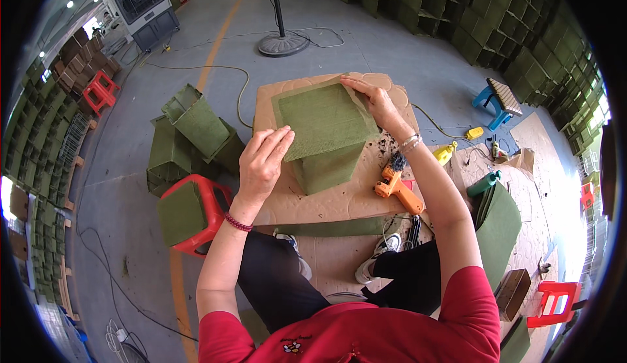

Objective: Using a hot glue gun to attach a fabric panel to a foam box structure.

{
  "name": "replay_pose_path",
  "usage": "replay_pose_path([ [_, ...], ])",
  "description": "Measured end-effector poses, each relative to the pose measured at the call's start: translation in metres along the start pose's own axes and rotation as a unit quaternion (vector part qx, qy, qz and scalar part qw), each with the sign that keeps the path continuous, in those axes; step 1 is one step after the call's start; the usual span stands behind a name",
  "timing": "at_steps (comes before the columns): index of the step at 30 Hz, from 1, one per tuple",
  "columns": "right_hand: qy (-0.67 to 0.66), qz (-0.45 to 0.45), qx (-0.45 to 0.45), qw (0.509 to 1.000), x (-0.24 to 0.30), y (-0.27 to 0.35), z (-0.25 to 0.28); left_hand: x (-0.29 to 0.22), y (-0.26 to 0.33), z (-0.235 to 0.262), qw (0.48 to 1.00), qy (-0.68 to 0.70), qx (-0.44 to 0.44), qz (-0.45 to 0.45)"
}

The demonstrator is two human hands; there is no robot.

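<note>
A green box (326,170) covered in coarse fabric stands on a cardboard-topped work surface (274,200) in front of me. Its square top panel (320,115) juts out past the narrower body below. My left hand (260,160) grips the panel's left near edge, fingers together on top. At the far right corner, my right hand (380,105) holds the panel with fingers stretched along the edge. The undersides of both grips are hidden. An orange glue gun (400,190) lies beneath my right forearm, beside a dark bristly clump (397,160).
On the left, a red stool (212,216) carries a green panel (181,214), near several green boxes (196,121). Green sheets (499,226) lean at my right, near a green bottle (483,183). Farther right are a blue stool (499,102) and cables. A stand base (283,43) is ahead.
</note>
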State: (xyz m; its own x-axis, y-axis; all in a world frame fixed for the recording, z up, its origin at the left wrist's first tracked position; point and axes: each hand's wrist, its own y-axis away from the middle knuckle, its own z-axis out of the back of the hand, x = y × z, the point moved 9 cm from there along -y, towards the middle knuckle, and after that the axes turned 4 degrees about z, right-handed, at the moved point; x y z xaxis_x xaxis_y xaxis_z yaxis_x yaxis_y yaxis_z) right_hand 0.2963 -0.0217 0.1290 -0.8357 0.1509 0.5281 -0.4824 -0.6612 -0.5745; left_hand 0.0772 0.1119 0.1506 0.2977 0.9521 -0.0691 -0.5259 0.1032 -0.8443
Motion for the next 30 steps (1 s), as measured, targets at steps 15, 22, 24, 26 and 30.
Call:
replay_pose_path([
  [15,-0.041,0.006,-0.009,0.999,-0.007,-0.005,0.002,-0.003,0.006,-0.003,0.999,-0.029,-0.017,0.013],
  [22,-0.071,-0.017,0.006,0.997,-0.018,-0.004,-0.006,-0.005,0.010,-0.003,0.998,-0.056,-0.022,-0.001],
  [24,-0.089,-0.007,0.003,0.996,-0.014,-0.005,-0.005,-0.007,0.009,-0.001,0.998,-0.054,-0.024,-0.003],
  [26,-0.103,-0.025,0.013,0.994,-0.017,-0.005,-0.007,-0.008,0.009,-0.002,0.998,-0.050,-0.024,-0.006],
  [30,-0.130,-0.064,0.026,0.989,-0.026,-0.002,-0.010,-0.007,0.009,-0.004,0.998,-0.053,-0.024,-0.011],
])
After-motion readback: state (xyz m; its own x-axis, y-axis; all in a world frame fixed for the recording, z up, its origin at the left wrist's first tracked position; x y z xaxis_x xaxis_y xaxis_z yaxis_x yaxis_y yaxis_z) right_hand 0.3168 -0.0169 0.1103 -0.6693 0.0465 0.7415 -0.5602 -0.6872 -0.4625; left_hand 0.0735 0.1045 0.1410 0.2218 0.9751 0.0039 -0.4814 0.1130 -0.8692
